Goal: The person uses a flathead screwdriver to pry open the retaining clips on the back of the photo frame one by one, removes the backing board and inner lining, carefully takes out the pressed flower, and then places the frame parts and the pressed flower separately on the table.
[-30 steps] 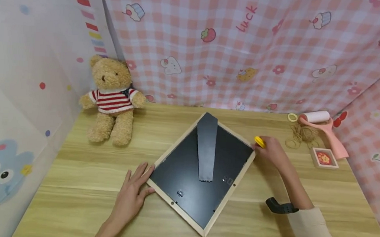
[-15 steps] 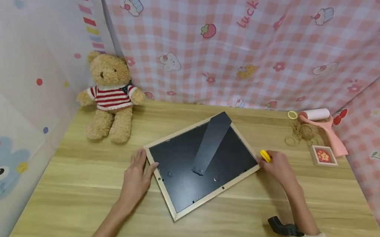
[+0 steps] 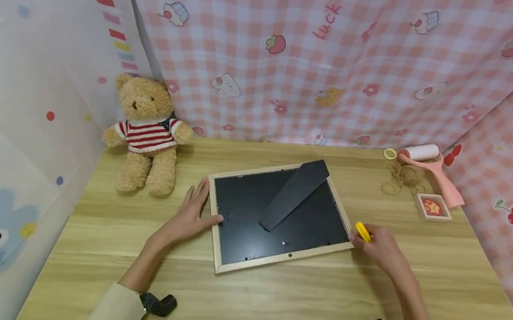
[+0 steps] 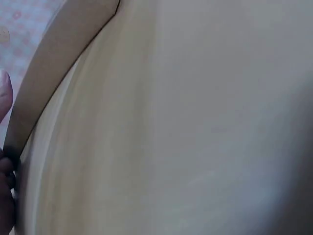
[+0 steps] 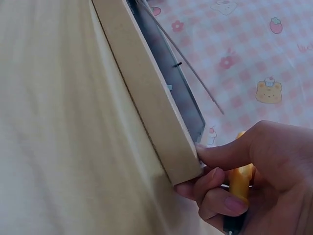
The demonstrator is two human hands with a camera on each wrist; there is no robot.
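Note:
A picture frame (image 3: 252,265) lies face down on the wooden table, its pale wood border around a black backing board (image 3: 248,204). A black stand leg (image 3: 294,195) slants across the board, raised at its far end. My left hand (image 3: 191,212) rests at the frame's left side, fingers stretched along the outer edge and thumb over the border. My right hand (image 3: 378,247) pinches the frame's near right corner between thumb and fingers. Tucked in that same hand is a tool with a yellow handle (image 5: 239,183) and a black lower part; its working end is hidden.
A teddy bear (image 3: 150,134) in a striped shirt sits at the back left. At the back right are a pink-handled lint roller (image 3: 444,182), brown twine (image 3: 404,176), a yellow ring (image 3: 390,154) and a small framed picture (image 3: 432,207). A checked curtain (image 3: 254,69) hangs behind.
The picture frame has turned clockwise on the table, from diagonal to nearly level. My right hand has come nearer with its corner; my left hand has shifted along to the left side.

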